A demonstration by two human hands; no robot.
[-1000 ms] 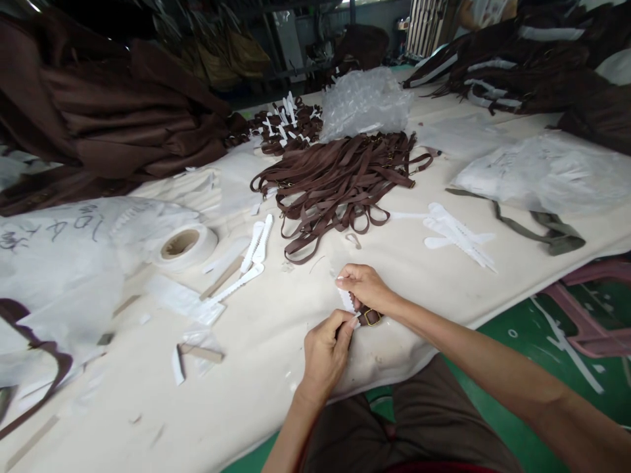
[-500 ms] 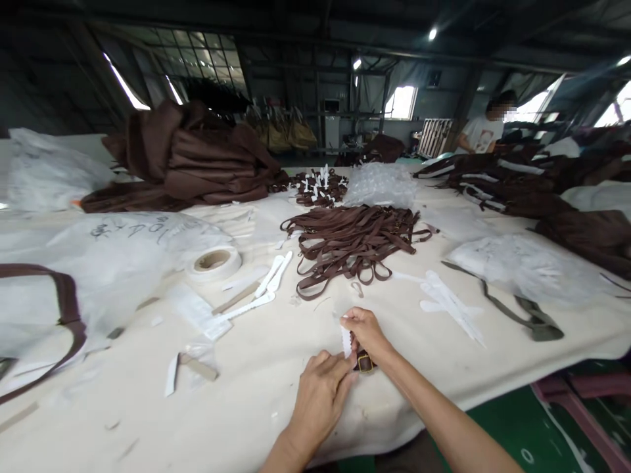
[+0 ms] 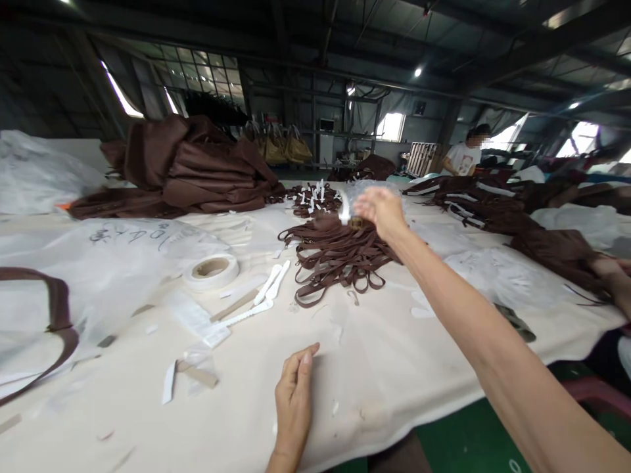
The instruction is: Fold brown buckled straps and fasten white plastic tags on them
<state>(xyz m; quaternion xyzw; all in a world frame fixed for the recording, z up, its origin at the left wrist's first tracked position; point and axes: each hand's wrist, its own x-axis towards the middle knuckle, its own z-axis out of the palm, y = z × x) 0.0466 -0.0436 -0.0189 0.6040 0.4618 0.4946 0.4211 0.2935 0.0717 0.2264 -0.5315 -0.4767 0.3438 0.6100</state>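
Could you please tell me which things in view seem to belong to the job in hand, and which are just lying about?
Likely part of the job:
- blurred white strip and buckle by the right hand
- heap of brown straps
- loose white pieces

Apparently just lying about:
- white roll
- plastic bag with handwriting
- bent brown scrap
- green strap

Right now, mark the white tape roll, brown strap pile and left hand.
White tape roll [image 3: 213,282], head view: front outer wall.
Brown strap pile [image 3: 340,252], head view: middle straps.
Left hand [image 3: 294,395], head view: middle.
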